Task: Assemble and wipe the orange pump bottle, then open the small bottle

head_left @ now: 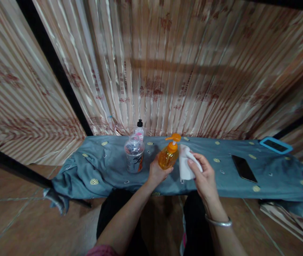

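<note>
My left hand (158, 172) is wrapped round the lower part of an orange pump bottle (168, 156), which tilts to the right above the cloth-covered bench. Amber liquid or tinted plastic shows through its side, and the orange pump head points left. Just right of the bottle, my right hand (204, 175) pinches a folded white tissue (186, 165). A narrow gap shows between the tissue and the bottle. To the left stands a clear plastic cup with a domed lid (134, 156), dark and orange print on its side. Behind it is a clear bottle with a black cap (140, 129).
A blue-grey patterned cloth (92, 167) covers the long, narrow bench. On its right lie a dark phone (244, 168) and a blue-rimmed device (276, 145). A pleated curtain (151, 71) hangs behind. Dark metal poles (58, 71) slant at the left.
</note>
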`<state>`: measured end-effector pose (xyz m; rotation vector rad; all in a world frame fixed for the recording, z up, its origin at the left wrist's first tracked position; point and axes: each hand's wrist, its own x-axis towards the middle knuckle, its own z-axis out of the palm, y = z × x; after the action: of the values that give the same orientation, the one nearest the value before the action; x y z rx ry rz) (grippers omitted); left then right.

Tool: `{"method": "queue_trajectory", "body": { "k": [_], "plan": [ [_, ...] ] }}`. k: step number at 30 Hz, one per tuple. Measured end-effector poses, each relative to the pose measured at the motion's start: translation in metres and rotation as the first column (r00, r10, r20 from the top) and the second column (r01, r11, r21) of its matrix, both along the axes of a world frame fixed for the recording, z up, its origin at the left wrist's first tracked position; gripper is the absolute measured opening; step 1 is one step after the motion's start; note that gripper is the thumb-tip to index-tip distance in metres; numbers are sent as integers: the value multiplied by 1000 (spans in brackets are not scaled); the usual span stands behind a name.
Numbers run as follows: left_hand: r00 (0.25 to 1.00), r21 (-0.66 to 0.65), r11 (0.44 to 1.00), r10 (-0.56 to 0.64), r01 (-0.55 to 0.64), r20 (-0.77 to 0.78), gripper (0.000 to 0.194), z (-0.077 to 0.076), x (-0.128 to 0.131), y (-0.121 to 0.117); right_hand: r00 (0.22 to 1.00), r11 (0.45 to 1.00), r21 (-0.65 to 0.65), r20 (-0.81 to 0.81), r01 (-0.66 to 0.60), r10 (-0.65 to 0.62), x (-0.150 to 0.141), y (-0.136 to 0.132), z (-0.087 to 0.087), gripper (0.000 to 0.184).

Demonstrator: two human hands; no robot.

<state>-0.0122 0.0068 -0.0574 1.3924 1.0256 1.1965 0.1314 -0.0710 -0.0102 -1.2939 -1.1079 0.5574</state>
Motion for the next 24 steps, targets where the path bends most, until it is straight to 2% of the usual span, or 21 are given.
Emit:
{"method": "queue_trajectory", "body": {
  "k": [2,3,5,9,13,16,19,22,24],
  "plan": [
    [994,-28,999,-30,33,108,69,1,1,-2,991,993,58,92,-103,98,-22,4,10,53],
    [985,-28,998,-48,54,167,69,1,1,-2,987,991,72,124,-112,103,-30,7,11,52],
    [971,-4,996,-85,89,225,66,-1,2,-3,984,993,93,168,-71,55,-40,14,7,53],
    [980,70,995,-84,72,180,60,-11,7,-1,965,992,115,250,47,-74,-38,37,1,73],
    [983,33,992,-125,122,131,49,-15,10,1,950,999,41,312,-5,-8,-31,60,11,44],
    [989,2,990,-139,139,48,50,-10,7,-2,949,999,11,312,-35,30,-29,66,13,36],
    [989,9,991,-135,134,66,54,-7,5,-4,962,998,57,272,17,-32,-32,61,-3,47],
    [985,37,989,-148,145,88,49,-12,4,-3,981,994,106,183,38,-57,-42,51,-36,63],
    [990,70,991,-119,113,79,50,-16,2,-1,993,997,75,112,14,-22,-47,45,-61,69]
  ]
}}
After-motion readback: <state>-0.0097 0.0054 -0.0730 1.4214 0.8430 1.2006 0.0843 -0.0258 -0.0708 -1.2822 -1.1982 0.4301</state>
